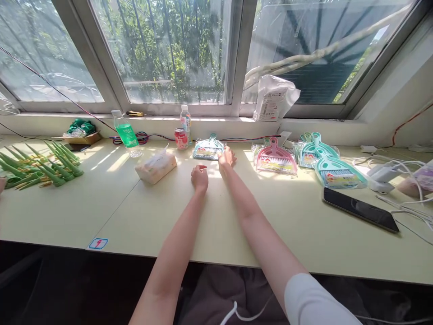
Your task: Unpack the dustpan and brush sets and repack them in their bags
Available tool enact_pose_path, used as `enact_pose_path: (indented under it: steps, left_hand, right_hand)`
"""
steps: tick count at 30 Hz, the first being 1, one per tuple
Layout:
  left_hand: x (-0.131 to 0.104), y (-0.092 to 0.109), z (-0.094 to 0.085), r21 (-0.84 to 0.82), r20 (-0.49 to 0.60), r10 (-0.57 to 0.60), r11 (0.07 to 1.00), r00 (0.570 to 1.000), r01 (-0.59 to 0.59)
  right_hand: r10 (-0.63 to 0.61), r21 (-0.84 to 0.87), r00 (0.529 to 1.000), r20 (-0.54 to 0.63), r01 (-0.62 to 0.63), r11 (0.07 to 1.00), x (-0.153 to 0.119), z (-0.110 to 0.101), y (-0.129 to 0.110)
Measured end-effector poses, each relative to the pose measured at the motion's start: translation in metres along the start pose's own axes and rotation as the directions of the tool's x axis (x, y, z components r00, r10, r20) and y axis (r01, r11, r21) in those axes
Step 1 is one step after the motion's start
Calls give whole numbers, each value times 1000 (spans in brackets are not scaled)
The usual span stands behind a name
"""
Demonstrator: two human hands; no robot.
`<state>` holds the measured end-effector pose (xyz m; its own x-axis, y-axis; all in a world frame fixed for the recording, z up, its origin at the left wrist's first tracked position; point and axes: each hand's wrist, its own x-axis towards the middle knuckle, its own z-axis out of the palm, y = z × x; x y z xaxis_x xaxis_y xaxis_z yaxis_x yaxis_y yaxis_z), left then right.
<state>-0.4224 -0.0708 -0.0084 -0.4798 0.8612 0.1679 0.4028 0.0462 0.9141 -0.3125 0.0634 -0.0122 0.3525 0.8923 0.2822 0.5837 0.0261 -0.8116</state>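
A mint-green dustpan and brush set (207,150) in clear wrapping lies flat toward the back of the table, handle pointing to the window. My right hand (227,159) is at its right edge, fingers bent and closed on that side; the fingertips are partly hidden. Just in front of the set, my left hand (199,177) rests near the tabletop with its fingers curled in, apart from the set, and nothing shows in it. Further right lie a pink wrapped dustpan set (275,159) and several mint-green wrapped sets (340,170).
Left of my hands are a tissue pack (156,166), a green-labelled bottle (127,134), a red can (181,138) and another bottle (186,121). Green pointed pieces (57,167) lie far left. A black phone (360,210) and white cables (412,180) are right. A window (169,49) stands behind.
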Motion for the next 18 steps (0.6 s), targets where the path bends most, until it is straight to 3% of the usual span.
enact_pose_path:
  steps: [6, 10, 12, 15, 16, 18]
  left_hand:
    - [-1, 3, 2, 99, 53, 32, 994, 998, -37]
    - [-1, 2, 4, 121, 65, 59, 990, 996, -67]
    - [-2, 2, 5, 115, 64, 72, 990, 995, -79]
    - [-2, 2, 6, 97, 72, 91, 990, 993, -98]
    - [-2, 2, 7, 91, 77, 99, 990, 992, -106]
    - [-2, 1, 8, 81, 90, 121, 988, 989, -129]
  right_hand:
    - [-118, -101, 992, 54, 123, 987, -1, -19, 8]
    - [-172, -134, 981, -92, 158, 978, 13, -72, 25]
    - [-148, -259, 961, -235, 85, 962, 23, -113, 45]
    - [15, -383, 899, -437, -201, 902, 37, -180, 89]
    - [100, -395, 876, -472, -311, 864, 39, -200, 104]
    - [259, -424, 888, -381, -416, 805, 42, -235, 131]
